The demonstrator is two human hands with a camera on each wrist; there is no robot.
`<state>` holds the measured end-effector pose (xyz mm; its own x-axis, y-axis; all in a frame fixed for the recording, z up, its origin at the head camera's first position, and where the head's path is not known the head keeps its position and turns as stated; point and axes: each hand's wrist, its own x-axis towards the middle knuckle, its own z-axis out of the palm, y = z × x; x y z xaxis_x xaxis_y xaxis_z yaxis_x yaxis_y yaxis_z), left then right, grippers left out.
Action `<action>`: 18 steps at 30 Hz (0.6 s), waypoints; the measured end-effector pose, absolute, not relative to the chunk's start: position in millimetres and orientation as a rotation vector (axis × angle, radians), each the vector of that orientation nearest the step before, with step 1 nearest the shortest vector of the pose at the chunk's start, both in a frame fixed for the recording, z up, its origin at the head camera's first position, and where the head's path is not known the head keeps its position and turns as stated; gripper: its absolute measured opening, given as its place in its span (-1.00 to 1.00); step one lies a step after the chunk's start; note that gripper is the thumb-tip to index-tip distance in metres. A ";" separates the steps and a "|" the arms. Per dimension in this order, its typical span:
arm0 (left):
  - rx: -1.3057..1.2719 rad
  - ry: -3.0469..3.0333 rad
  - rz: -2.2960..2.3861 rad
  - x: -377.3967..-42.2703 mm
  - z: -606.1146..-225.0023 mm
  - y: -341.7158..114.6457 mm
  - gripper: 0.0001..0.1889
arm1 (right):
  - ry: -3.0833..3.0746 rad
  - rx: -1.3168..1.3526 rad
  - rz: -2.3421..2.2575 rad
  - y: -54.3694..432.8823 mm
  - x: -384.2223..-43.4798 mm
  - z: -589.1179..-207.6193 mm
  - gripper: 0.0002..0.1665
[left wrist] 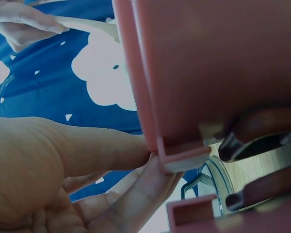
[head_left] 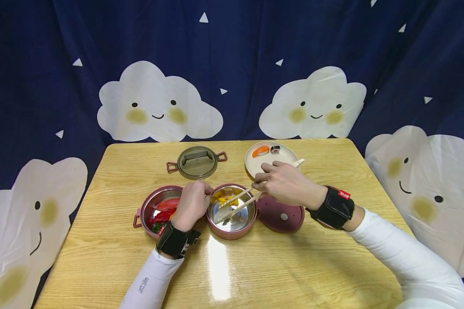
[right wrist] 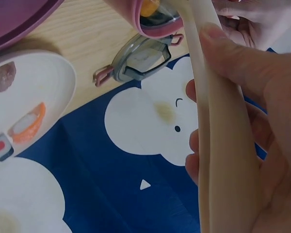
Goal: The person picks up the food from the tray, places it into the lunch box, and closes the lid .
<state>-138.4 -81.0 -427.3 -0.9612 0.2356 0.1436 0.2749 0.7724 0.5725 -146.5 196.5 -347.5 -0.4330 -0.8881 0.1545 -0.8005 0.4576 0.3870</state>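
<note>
My left hand (head_left: 193,204) pinches the left side handle of the middle pink pot (head_left: 232,234) between thumb and fingers (left wrist: 131,194). In my right hand (head_left: 284,182) I grip long cream tongs (head_left: 239,209), whose two arms spread apart and reach down into that pot. Inside it lie yellow pieces (head_left: 226,200) and a small dark green piece on the shiny steel bottom. Close to my left wrist stands another pink pot (head_left: 148,201) with red pieces (head_left: 164,214), something green and a bit of orange; my left hand covers part of it.
A glass lid (head_left: 197,167) with two pink handles lies behind the pots. Back right is a cream plate (head_left: 253,165) with salmon sushi (head_left: 261,151) and a sushi roll (head_left: 275,149). A plum-coloured lid (head_left: 282,219) lies right of the middle pot. My right wrist hides most of another round thing.
</note>
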 end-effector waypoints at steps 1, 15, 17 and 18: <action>-0.417 -2.899 -0.949 -138.2 -427.4 -81.1 -0.87 | -2.381 1.429 -0.363 197.2 -146.1 -346.2 -0.74; -0.415 -2.905 -0.950 -139.2 -427.8 -81.9 -0.87 | -2.394 1.353 -0.295 226.8 -141.8 -308.7 -0.63; -0.411 -2.907 -0.953 -139.3 -427.6 -81.6 -0.87 | -2.382 1.333 -0.297 233.5 -141.9 -303.7 -0.61; -0.409 -2.909 -0.956 -139.4 -427.5 -81.4 -0.87 | -2.378 1.325 -0.294 236.9 -141.9 -301.1 -0.59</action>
